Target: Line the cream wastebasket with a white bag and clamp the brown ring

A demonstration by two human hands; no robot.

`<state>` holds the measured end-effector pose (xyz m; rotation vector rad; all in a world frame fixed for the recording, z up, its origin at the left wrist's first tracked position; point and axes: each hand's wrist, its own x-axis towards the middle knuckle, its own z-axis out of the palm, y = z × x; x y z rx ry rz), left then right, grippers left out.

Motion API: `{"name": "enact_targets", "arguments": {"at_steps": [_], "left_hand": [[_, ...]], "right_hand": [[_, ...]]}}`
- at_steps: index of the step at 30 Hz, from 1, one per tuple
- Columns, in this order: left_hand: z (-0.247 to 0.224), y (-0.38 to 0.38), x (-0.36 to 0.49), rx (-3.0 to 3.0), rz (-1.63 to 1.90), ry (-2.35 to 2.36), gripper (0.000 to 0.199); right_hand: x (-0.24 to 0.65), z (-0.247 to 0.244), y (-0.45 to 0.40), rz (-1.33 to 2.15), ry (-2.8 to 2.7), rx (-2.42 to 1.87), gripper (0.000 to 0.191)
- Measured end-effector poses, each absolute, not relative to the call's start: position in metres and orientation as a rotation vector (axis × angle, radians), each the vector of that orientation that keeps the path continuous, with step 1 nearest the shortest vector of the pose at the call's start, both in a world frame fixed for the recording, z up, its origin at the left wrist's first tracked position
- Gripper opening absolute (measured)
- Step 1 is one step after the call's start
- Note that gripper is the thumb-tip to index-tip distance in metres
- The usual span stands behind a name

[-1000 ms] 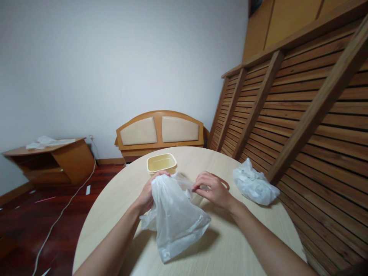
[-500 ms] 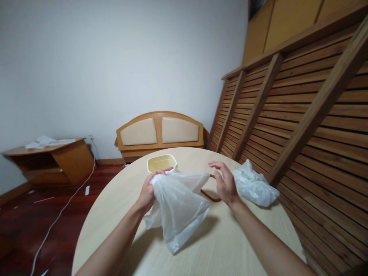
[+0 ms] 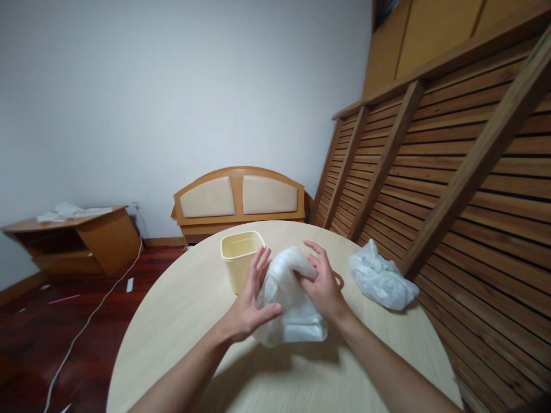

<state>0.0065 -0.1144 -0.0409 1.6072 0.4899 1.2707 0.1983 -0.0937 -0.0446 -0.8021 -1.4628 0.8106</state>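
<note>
A white plastic bag, bunched up, is held above the table between my two hands. My right hand grips the bag's upper right part between thumb and fingers. Against the bag's left side, my left hand has its fingers extended and its thumb apart. Just behind the left fingers stands a yellow plastic bin, upright with its mouth facing up. A reddish-brown curved piece shows past the right hand; most of it is hidden.
On the right of the round wooden table lies another white plastic bag, filled and lumpy. A slatted wooden panel leans beyond it. At the far left, a low cabinet carries white sheets, and a cable crosses the floor.
The spread, hanging bag is now gathered into a smaller bundle. My right hand has moved in and taken hold of it. My left hand has loosened its grip, uncovering more of the bin.
</note>
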Motion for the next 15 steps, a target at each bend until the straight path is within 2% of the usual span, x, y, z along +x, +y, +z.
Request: {"name": "enact_targets", "arguments": {"at_steps": [2,3,5,8,10,15], "left_hand": [[-0.05,-0.115,0.013,1.678,1.224,0.629,0.116],[-0.054,-0.116,0.017,1.688,1.217,0.703,0.111],[-0.058,-0.116,0.024,1.65,1.246,0.824,0.084],[-0.053,-0.114,0.025,1.532,1.284,0.904,0.056],[-0.047,-0.112,0.019,1.435,1.379,0.959,0.048],[-0.046,-0.099,0.002,1.193,1.782,1.199,0.038]], "right_hand": [[0.202,-0.039,-0.095,0.881,-1.399,-0.742,0.078],[0.203,-0.037,-0.096,0.955,-1.416,-0.689,0.081],[0.203,-0.035,-0.099,1.128,-1.449,-0.599,0.077],[0.199,-0.035,-0.099,1.262,-1.357,-0.63,0.054],[0.198,-0.036,-0.093,1.216,-1.267,-0.7,0.044],[0.214,-0.035,-0.073,0.898,-0.959,-0.739,0.039]]}}
